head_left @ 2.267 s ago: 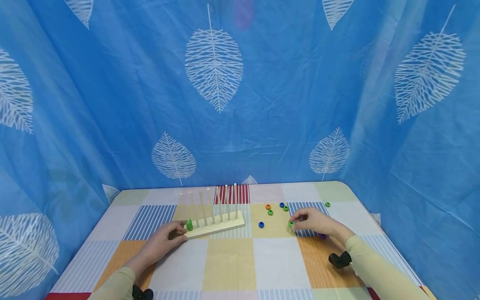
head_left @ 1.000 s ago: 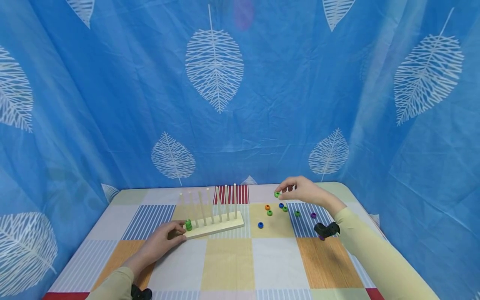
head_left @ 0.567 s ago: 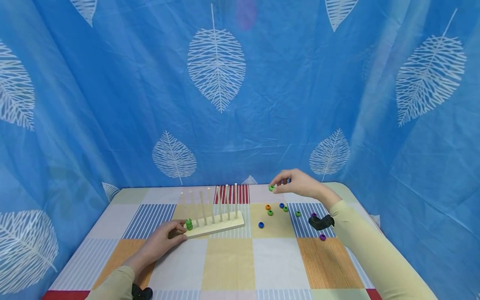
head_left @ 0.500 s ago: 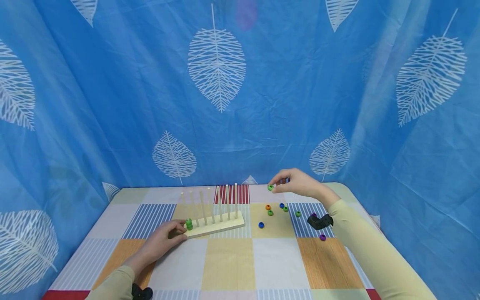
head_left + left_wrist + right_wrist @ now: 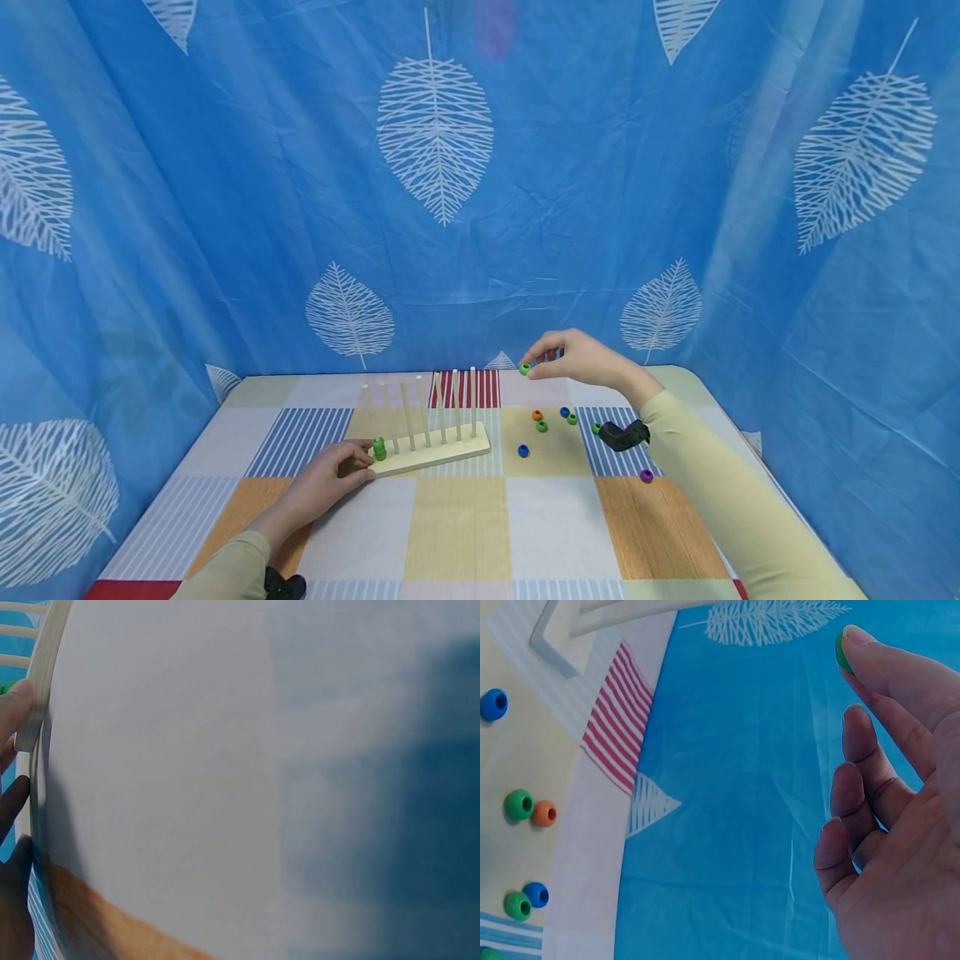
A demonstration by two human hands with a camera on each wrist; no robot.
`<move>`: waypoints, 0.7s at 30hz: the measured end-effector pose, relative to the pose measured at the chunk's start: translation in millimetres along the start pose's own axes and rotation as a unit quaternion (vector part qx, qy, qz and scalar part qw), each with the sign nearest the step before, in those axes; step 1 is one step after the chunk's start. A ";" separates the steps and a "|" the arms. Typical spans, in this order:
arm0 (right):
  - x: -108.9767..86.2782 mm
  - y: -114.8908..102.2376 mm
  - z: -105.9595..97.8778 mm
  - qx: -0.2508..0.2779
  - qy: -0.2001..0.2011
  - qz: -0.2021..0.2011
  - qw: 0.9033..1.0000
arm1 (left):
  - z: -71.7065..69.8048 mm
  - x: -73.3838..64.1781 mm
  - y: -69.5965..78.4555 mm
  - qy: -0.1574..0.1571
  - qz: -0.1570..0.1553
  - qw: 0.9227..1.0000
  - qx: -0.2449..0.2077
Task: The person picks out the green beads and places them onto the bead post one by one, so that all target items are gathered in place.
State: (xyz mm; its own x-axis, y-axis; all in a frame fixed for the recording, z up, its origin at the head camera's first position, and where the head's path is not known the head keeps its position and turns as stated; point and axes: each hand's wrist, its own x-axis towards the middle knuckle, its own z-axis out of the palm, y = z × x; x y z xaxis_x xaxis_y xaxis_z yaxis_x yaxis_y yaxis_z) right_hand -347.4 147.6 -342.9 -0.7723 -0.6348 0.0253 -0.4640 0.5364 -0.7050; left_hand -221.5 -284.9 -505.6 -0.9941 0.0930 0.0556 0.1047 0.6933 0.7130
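A pale wooden peg board [image 5: 442,454] with a row of upright pegs stands on the left half of the table. Green beads [image 5: 379,450] are stacked low on its leftmost peg. My left hand [image 5: 318,483] holds that end of the board, thumb [image 5: 16,705] on the near side; part of its grip lies outside the left wrist view. Above the table, right of the pegs, my right hand [image 5: 585,360] pinches a green bead [image 5: 524,368] between thumb and forefinger. In the right wrist view the thumb covers most of this bead [image 5: 841,654], and the other fingers are loosely bent.
Loose beads lie to the right of the board: blue [image 5: 523,451], orange [image 5: 537,415], green [image 5: 542,427], another blue [image 5: 565,412], more green ones and a purple one [image 5: 647,477]. A blue curtain [image 5: 480,292] hangs behind the patchwork-covered table.
My right hand has lifted a green bead off the table and carried it up and leftward, toward the pegs. The left hand keeps its hold on the board, which stays put.
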 end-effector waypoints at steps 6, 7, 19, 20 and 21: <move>6.0 -7.1 1.8 0.012 -0.004 -0.015 1.000 | 0.6 -0.1 1.2 0.004 -0.002 1.000 0.005; 7.1 -8.2 2.2 0.015 -0.006 -0.017 1.000 | 0.6 0.0 1.6 0.004 -0.004 1.000 0.007; 18.5 -18.5 7.6 0.022 -0.010 -0.035 0.999 | -0.2 -0.4 6.4 0.001 -0.011 1.000 0.016; 19.4 -19.3 8.3 0.020 -0.010 -0.037 0.999 | -0.2 -0.7 6.9 0.001 -0.014 1.000 0.017; 20.3 -20.4 9.0 0.020 -0.009 -0.040 0.999 | -0.3 -0.7 6.7 0.001 -0.013 1.000 0.020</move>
State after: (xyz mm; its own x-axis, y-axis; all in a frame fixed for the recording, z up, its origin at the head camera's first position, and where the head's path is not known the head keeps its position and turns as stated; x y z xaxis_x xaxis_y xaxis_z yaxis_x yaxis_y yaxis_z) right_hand -349.7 118.7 -334.4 -0.7252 -0.6849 0.0700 -0.5061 0.4614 -0.7287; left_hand -220.1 -280.5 -500.7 -0.9966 0.0722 0.0390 0.0792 0.7236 0.6856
